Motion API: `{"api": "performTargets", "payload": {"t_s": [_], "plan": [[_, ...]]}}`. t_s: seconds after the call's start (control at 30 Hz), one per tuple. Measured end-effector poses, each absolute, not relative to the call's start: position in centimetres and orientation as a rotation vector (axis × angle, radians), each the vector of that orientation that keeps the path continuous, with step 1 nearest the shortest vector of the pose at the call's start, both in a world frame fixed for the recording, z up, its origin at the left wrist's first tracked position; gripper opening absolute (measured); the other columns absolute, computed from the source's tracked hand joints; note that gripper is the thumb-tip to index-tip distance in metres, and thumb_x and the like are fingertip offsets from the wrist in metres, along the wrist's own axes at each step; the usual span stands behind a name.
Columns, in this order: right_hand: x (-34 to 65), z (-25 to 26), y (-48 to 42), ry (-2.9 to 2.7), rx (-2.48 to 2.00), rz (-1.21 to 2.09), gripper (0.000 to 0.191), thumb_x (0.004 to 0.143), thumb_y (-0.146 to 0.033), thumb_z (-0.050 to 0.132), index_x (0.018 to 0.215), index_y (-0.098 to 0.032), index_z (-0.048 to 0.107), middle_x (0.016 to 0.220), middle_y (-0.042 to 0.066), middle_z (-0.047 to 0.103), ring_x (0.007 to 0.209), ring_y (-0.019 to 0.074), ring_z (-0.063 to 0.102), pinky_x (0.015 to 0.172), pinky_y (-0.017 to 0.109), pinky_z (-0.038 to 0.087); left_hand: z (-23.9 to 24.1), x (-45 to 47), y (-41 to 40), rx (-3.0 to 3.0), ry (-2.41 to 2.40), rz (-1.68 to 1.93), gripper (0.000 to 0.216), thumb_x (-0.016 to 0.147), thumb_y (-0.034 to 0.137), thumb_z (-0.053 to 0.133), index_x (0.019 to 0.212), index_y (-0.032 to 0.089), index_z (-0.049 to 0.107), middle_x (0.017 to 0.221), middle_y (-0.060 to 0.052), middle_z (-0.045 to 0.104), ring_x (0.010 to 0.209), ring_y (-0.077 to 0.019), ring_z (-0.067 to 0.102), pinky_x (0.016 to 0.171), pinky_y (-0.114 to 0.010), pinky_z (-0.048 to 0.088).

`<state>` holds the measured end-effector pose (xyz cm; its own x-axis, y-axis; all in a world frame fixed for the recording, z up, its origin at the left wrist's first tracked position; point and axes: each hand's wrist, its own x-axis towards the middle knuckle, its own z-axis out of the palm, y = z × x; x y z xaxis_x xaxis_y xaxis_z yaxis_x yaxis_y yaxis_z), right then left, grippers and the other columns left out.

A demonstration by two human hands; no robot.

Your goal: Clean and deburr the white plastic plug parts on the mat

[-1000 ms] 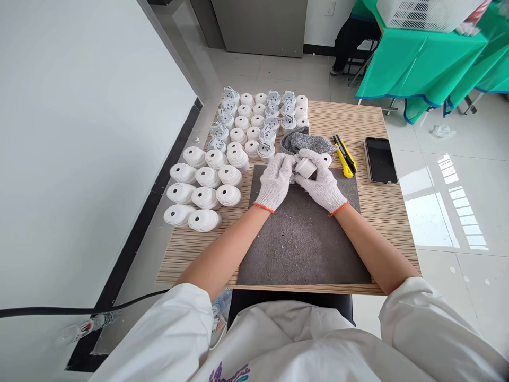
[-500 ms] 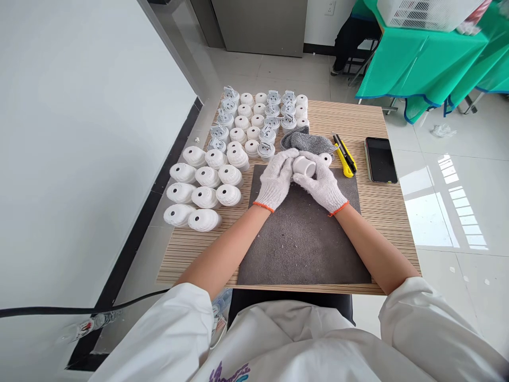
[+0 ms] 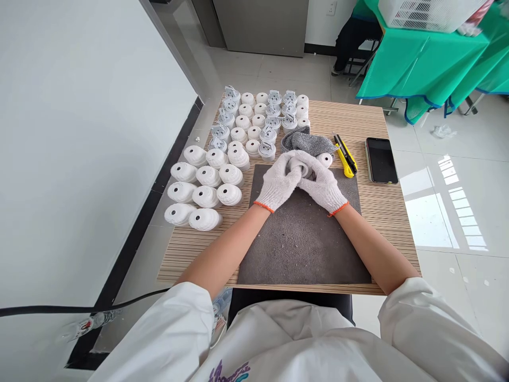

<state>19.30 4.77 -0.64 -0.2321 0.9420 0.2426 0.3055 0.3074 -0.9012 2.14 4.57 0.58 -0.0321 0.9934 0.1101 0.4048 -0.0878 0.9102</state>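
Note:
Both hands wear white knit gloves and meet over the far edge of a grey felt mat. My left hand and my right hand are wrapped together round a small white plastic part, which is mostly hidden by the fingers. Another small white part stands just beyond my right hand. A grey glove or cloth lies behind the hands.
Rows of white round parts and smaller capped parts fill the table's left and far side. A yellow utility knife and a black phone lie to the right. Green-draped tables stand beyond.
The hands have closed further round the white part, which now shows much less than before. My left fingers have moved over its top.

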Motion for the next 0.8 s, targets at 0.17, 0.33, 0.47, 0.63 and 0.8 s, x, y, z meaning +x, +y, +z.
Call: {"api": "performTargets", "payload": {"t_s": [0.17, 0.33, 0.47, 0.63, 0.8], "plan": [[19.09, -0.22, 4.52, -1.79, -1.173, 0.93, 0.066, 0.09, -0.034, 0.079, 0.155, -0.03, 0.07, 0.158, 0.003, 0.073, 0.146, 0.0312, 0.069, 0.132, 0.055, 0.054, -0.42, 1.92, 4.81, 1.595, 1.497, 1.157, 0.039, 0.094, 0.014, 0.074, 0.126, 0.034, 0.077, 0.132, 0.001, 0.084, 0.122, -0.0282, 0.078, 0.121, -0.047, 0.059], [19.1, -0.88, 4.65, -1.746, -1.252, 0.92, 0.079, 0.088, -0.036, 0.082, 0.164, -0.032, 0.061, 0.163, 0.003, 0.068, 0.151, 0.0334, 0.066, 0.134, 0.06, 0.052, 0.0, 1.88, 4.66, 1.566, 1.515, 1.151, 0.045, 0.092, 0.013, 0.073, 0.131, 0.036, 0.077, 0.133, 0.001, 0.083, 0.121, -0.0282, 0.077, 0.121, -0.048, 0.06], [19.23, -0.94, 4.62, -1.752, -1.266, 0.904, 0.081, 0.088, -0.039, 0.083, 0.165, -0.033, 0.059, 0.165, 0.003, 0.066, 0.156, 0.0344, 0.063, 0.135, 0.062, 0.051, 0.02, 1.89, 4.67, 1.57, 1.503, 1.175, 0.046, 0.091, 0.011, 0.071, 0.13, 0.035, 0.077, 0.132, 0.001, 0.084, 0.118, -0.0271, 0.078, 0.121, -0.047, 0.06], [19.3, -0.74, 4.52, -1.751, -1.286, 0.904, 0.08, 0.088, -0.043, 0.084, 0.164, -0.034, 0.059, 0.164, 0.003, 0.068, 0.154, 0.0345, 0.064, 0.134, 0.063, 0.051, -0.17, 1.87, 4.76, 1.559, 1.492, 1.175, 0.04, 0.093, 0.015, 0.07, 0.128, 0.034, 0.077, 0.13, 0.0, 0.084, 0.117, -0.0257, 0.078, 0.118, -0.044, 0.062], [19.22, -0.91, 4.46, -1.748, -1.257, 0.908, 0.079, 0.089, -0.043, 0.083, 0.164, -0.032, 0.059, 0.162, 0.004, 0.068, 0.158, 0.0342, 0.061, 0.137, 0.06, 0.048, 0.04, 1.96, 4.72, 1.566, 1.5, 1.17, 0.044, 0.091, 0.01, 0.07, 0.128, 0.033, 0.077, 0.134, 0.0, 0.083, 0.121, -0.0258, 0.077, 0.12, -0.044, 0.06]]}}
